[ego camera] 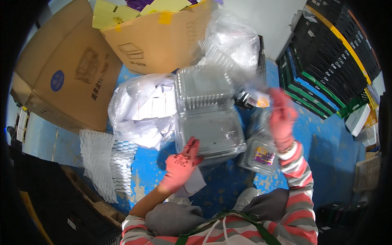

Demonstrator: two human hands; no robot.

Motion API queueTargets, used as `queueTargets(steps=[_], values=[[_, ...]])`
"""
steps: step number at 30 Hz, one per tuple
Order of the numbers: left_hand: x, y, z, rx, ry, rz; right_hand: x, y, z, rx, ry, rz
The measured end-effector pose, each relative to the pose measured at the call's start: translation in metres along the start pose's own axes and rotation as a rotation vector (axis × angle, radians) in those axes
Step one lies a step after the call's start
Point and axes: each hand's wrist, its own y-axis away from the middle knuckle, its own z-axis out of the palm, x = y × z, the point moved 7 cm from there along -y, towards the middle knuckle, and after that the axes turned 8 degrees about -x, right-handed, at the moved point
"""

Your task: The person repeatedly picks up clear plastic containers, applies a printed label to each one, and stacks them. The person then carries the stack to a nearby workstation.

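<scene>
My left hand (pixel 184 163), in a pink glove, rests its fingertips on the near edge of a clear plastic clamshell container (pixel 211 133). This container tops a stack, and its ribbed lid (pixel 203 87) stands open on the far side. My right hand (pixel 281 118), also gloved in pink, is raised to the right of the stack and blurred. Beside its fingers is a blurred clear item; whether the hand holds it cannot be told. Below that hand lies a closed clear container (pixel 260 157) with a purple and yellow grape label (pixel 264 156). An orange-marked label (pixel 260 101) shows near the fingers.
A clear bag of white cards (pixel 153 107) lies left of the stack, near white foam netting (pixel 98 165). Large cardboard boxes (pixel 70 67) (pixel 153 39) stand behind. Another plastic bag (pixel 232 43) is at the back. Stacked black crates (pixel 330 61) stand right on the blue floor (pixel 318 144).
</scene>
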Motion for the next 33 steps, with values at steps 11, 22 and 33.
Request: queueTargets(steps=[11,22,33], values=[[-0.011,0.0,-0.04,-0.01,0.473,-0.001,0.059,0.158,-0.131,-0.321,0.863,0.286],[-0.038,0.014,-0.153,0.696,0.888,-0.111,0.054,0.171,-0.018,-0.989,0.324,0.422],[-0.027,0.039,-0.206,1.217,0.814,0.114,-0.135,0.031,0.163,-0.993,-0.809,0.296]])
